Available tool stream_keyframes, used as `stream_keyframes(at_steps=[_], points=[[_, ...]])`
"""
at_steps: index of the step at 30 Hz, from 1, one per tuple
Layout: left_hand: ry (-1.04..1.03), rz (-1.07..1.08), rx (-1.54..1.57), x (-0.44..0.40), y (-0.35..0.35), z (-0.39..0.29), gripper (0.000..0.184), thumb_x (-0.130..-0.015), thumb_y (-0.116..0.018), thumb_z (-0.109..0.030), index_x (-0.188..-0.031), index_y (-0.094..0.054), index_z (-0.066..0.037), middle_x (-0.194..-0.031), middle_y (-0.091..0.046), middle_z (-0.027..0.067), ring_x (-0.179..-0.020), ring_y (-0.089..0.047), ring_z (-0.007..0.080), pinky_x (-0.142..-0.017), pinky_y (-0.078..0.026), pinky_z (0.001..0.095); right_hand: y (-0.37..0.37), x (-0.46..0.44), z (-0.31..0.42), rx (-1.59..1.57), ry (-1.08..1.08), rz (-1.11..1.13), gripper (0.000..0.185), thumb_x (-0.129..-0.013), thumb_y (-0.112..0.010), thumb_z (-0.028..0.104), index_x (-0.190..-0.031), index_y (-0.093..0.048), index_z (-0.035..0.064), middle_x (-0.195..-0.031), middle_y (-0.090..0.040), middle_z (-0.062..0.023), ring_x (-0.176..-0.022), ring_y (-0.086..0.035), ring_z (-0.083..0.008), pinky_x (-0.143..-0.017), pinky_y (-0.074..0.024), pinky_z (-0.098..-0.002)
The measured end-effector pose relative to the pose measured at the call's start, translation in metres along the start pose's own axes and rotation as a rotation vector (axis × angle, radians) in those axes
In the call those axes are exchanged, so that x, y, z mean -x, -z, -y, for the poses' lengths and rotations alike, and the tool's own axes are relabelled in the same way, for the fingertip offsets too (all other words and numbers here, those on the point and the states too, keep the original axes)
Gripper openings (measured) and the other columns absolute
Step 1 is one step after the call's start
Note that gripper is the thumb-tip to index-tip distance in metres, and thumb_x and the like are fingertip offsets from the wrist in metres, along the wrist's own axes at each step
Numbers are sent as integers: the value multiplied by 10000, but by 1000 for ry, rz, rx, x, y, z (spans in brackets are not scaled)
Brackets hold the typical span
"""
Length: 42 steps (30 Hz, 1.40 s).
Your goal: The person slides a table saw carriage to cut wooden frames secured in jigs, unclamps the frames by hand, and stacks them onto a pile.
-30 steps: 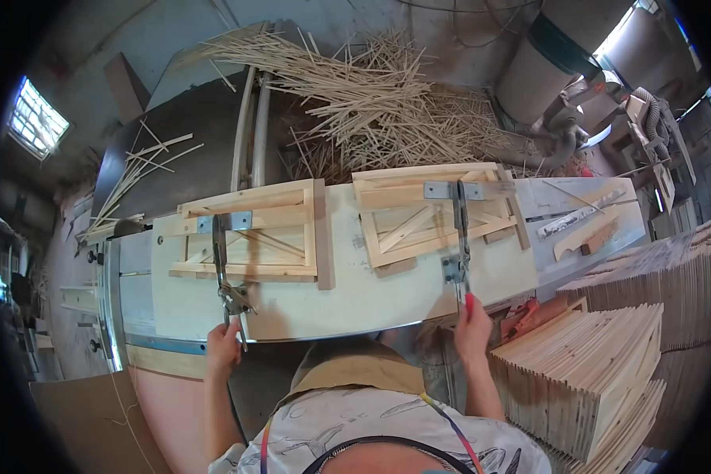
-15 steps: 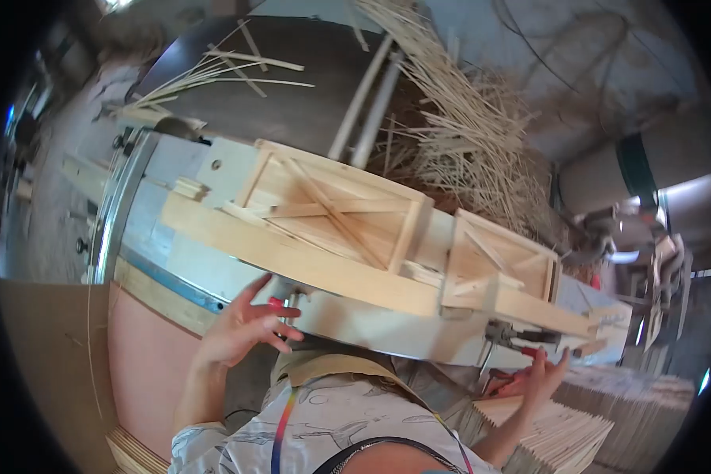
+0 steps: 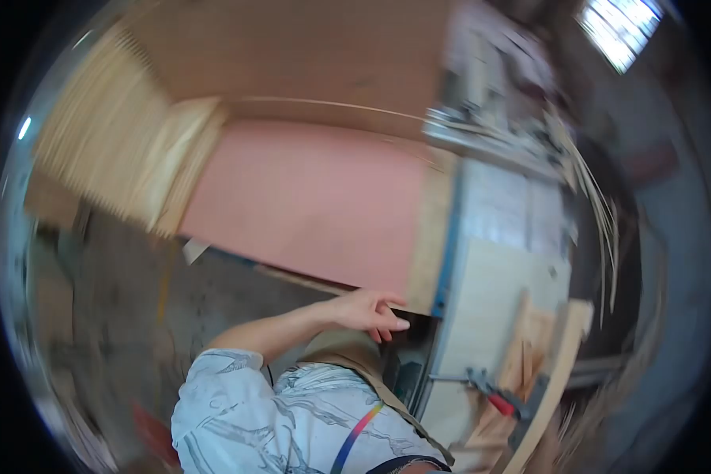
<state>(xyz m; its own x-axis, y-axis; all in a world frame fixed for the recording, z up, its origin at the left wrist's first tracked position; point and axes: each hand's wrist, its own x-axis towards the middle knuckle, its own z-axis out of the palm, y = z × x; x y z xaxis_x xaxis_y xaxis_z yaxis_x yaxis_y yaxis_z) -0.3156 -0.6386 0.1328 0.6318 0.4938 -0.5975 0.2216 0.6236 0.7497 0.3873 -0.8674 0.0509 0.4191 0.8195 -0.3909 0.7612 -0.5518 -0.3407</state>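
My left hand (image 3: 369, 313) hangs in front of my apron with its fingers loosely spread and nothing in them. It is nearest to the front edge of a pink board (image 3: 312, 201). At the lower right, a toggle clamp with a red handle (image 3: 499, 404) stands on the pale workbench top (image 3: 490, 292). Beside the clamp, a long pale wooden bar (image 3: 557, 387) lies along a wooden frame (image 3: 525, 347), which it partly hides. My right hand does not show.
Many thin wooden panels (image 3: 103, 134) stand stacked at the upper left. A brown sheet (image 3: 308, 47) rises behind the pink board. Thin strips (image 3: 600, 209) lie on a dark surface at the right. A metal rail (image 3: 498, 150) crosses the bench's far end.
The view has swung left, toward the pink board and panels. The pale bar, absent in the oldest frame, lies along the frames. Both hands have left the clamps; my right hand has dropped out of view.
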Motion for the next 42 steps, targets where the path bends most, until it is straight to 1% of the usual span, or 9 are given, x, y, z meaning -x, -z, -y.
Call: stream_keyframes(at_steps=[5,10,17,22,25,27,33,40,42], points=[[-167,-553,157,140,51,92,667,-994,-770,-261,-1482,-485,93,-1101,-749,178,-933,-765,220,-761,-628,332,49,83,61,162,-152,173,427,-1003,-660,239,-1336,-649,-29,-1272,-705,-243,-1179,-665,-285,-1004,-504,-444],[-211,-593,138,214,22,143,626,-990,-776,-279,-1431,-540,98,-1106,-750,179,-928,-767,212,-747,-629,322,106,167,196,579,377,-610,267,-1003,-619,227,-895,-705,-2,-883,-704,-223,-803,-665,-428,-715,-506,-499],[-565,-720,-73,289,47,140,345,-965,-796,-235,-1164,-727,38,-970,-769,97,-816,-735,128,-706,-615,297,210,262,348,687,531,-950,102,-987,-647,94,-1048,-679,19,-974,-677,-216,-890,-653,-422,-756,-507,-472],[-779,-1173,-433,384,128,64,686,-825,-911,-425,-1321,-690,-7,-1232,-755,149,-1215,-699,268,-1043,-552,375,121,343,545,352,1119,-872,245,-877,-758,27,-1113,-695,8,-965,-681,-191,-881,-668,-399,-769,-522,-431],[-1012,-690,-476,432,193,60,944,-775,-941,-262,-1561,-469,-39,-1607,-489,102,-1478,-442,180,-1242,-340,377,33,358,669,263,1215,-701,287,-774,-824,22,-1016,-671,-7,-855,-651,-188,-782,-638,-393,-682,-491,-453],[-934,-200,-102,448,234,101,944,-768,-950,-288,-1545,-482,-27,-1548,-546,87,-1448,-474,177,-1224,-369,375,-22,349,754,314,1384,-460,286,-779,-846,113,-956,-653,-2,-771,-630,-180,-731,-625,-410,-671,-489,-457],[-850,-733,438,483,291,266,428,-974,-747,-138,-1349,-650,43,-1243,-739,112,-1105,-704,178,-991,-561,335,-183,318,979,453,1818,-497,449,-854,-838,299,-1167,-683,15,-1131,-699,-172,-1077,-639,-400,-959,-505,-541],[-933,-1033,1012,493,316,293,235,-1018,-711,-148,-1198,-710,3,-1101,-746,32,-980,-698,114,-864,-550,301,-368,240,1001,-280,1194,-664,538,-965,-779,285,-1306,-622,-99,-1188,-681,-247,-1120,-641,-349,-972,-513,-476],[-940,-1110,1012,481,330,290,210,-1019,-719,-160,-1165,-714,-9,-1068,-735,10,-950,-682,93,-843,-532,297,-419,241,1040,-716,564,268,492,-983,-781,272,-1284,-629,-87,-1195,-707,-187,-1037,-685,-257,-911,-549,-412]])
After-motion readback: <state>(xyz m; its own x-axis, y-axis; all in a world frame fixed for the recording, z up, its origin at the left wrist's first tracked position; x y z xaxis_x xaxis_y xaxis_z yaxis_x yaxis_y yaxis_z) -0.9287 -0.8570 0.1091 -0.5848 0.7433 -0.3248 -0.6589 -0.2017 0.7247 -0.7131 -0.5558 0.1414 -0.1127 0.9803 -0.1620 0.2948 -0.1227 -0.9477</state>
